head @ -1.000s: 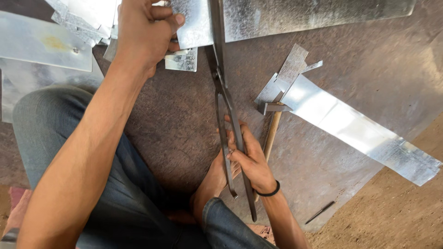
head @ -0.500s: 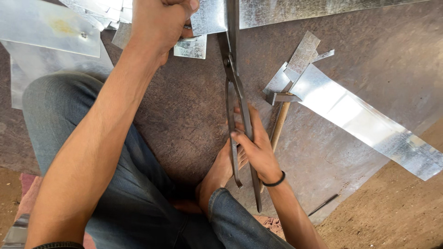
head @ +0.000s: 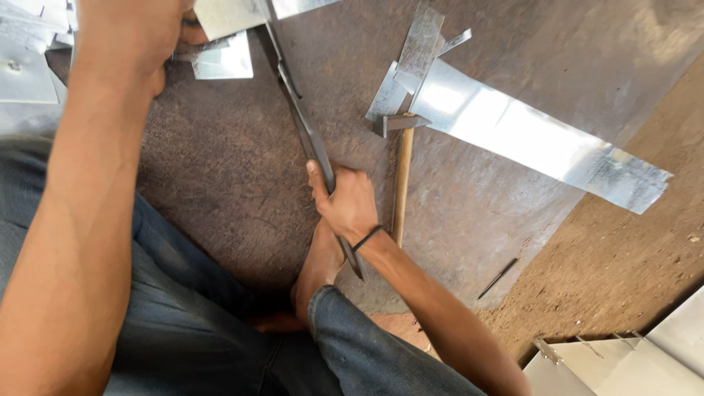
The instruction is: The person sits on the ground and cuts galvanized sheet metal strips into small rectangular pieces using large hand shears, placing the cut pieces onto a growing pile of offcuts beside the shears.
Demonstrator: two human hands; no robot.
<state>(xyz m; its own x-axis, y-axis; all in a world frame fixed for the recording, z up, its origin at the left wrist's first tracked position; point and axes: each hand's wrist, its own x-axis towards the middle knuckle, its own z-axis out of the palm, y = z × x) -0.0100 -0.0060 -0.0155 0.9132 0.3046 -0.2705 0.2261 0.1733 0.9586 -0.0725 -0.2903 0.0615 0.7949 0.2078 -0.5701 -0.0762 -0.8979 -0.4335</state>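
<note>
My right hand [head: 346, 204] is shut on the long handles of dark metal shears [head: 306, 139], whose blades reach up into a galvanised metal sheet [head: 224, 15] at the top edge. My left hand [head: 136, 33] grips that sheet at the top left, next to a small cut piece [head: 224, 62]. My bare foot [head: 319, 268] rests under the shear handles. I sit on a rusty brown metal plate [head: 220, 169].
A hammer with a wooden handle [head: 400, 180] lies right of my right hand, its head on shiny sheet strips [head: 513, 132]. A thin dark rod [head: 499, 277] lies near the plate's edge. Bare earth [head: 631, 257] is at right, pale sheet parts [head: 623, 363] at the bottom right.
The shear handles have closed together in my right hand. The view has shifted, so the sheet and my left hand sit higher in the frame.
</note>
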